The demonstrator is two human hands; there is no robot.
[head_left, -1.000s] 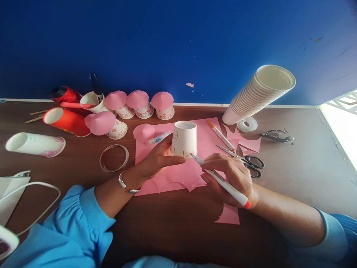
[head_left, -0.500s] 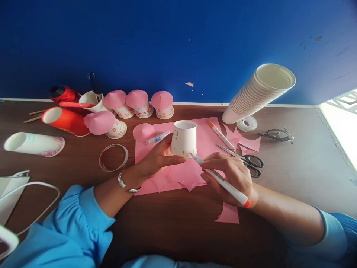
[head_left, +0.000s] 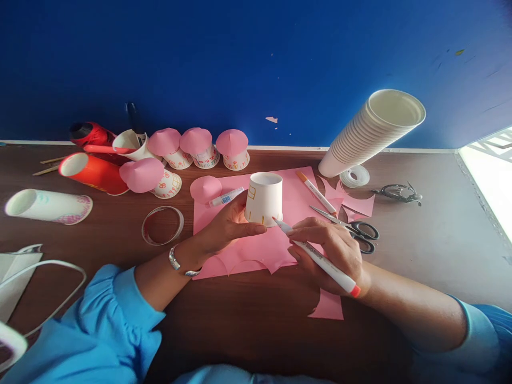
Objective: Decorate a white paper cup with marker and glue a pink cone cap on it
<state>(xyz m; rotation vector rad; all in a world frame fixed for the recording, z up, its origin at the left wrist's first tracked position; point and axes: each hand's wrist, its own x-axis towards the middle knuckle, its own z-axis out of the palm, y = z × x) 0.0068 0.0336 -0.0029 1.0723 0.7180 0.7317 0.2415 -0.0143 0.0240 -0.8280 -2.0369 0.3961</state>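
A white paper cup (head_left: 264, 200), upside down and marked with a small yellow window and short yellow strokes, is held at its lower left by my left hand (head_left: 231, 226). My right hand (head_left: 330, 250) grips a white marker with a red end (head_left: 326, 265). The marker's red tip touches or nearly touches the cup's lower front. Under both lies a pink sheet (head_left: 248, 256) with curved cut-outs along its near edge. A capped white marker (head_left: 226, 197) and a pink paper cone (head_left: 206, 190) lie left of the cup.
Scissors (head_left: 362, 230) and an orange marker (head_left: 316, 192) lie to the right, near pink scraps (head_left: 358, 202). A tall cup stack (head_left: 362, 136) leans by the blue wall. Cups with pink cone tops (head_left: 232, 144) stand at the back left. A tape ring (head_left: 149, 226) lies left.
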